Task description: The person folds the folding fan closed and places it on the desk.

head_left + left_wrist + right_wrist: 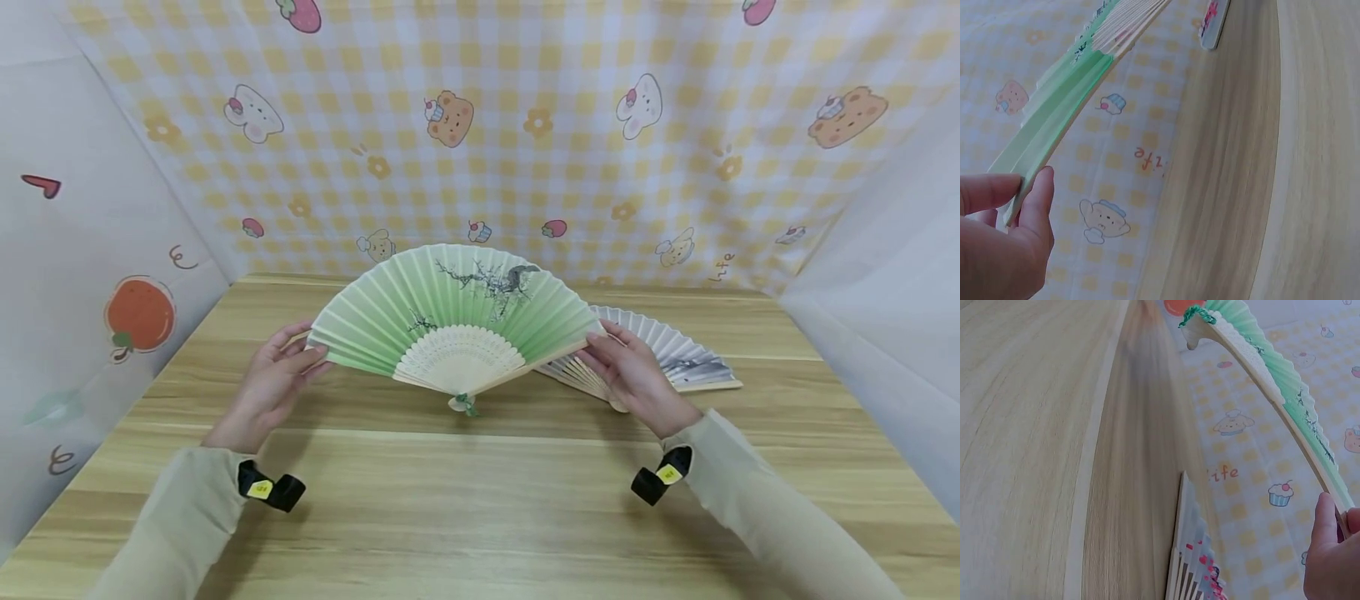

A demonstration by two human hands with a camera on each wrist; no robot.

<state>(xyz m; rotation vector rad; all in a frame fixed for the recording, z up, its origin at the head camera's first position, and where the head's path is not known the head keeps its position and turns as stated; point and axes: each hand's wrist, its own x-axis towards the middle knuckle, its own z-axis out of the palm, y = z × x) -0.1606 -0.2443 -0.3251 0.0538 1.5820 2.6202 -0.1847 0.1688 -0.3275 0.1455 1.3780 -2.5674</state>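
Note:
An unfolded green and white folding fan [360, 312], painted with dark blossom branches, is held up over the table, its pivot and green tassel [465, 404] pointing down. My left hand [273, 379] pinches its left outer edge between thumb and fingers; the left wrist view shows this left hand [1010, 237] at the end rib. On the opposite edge, my right hand [626, 367] pinches the right guard stick. In the right wrist view the right hand [1335, 556] is partly cut off by the frame edge.
A second spread fan [693, 358], whitish with grey painting, lies on the wooden table [480, 508] behind my right hand, which partly covers it. In the right wrist view, red-pink marks show on a fan [1194, 550]. A yellow checked cloth [495, 183] hangs behind the table.

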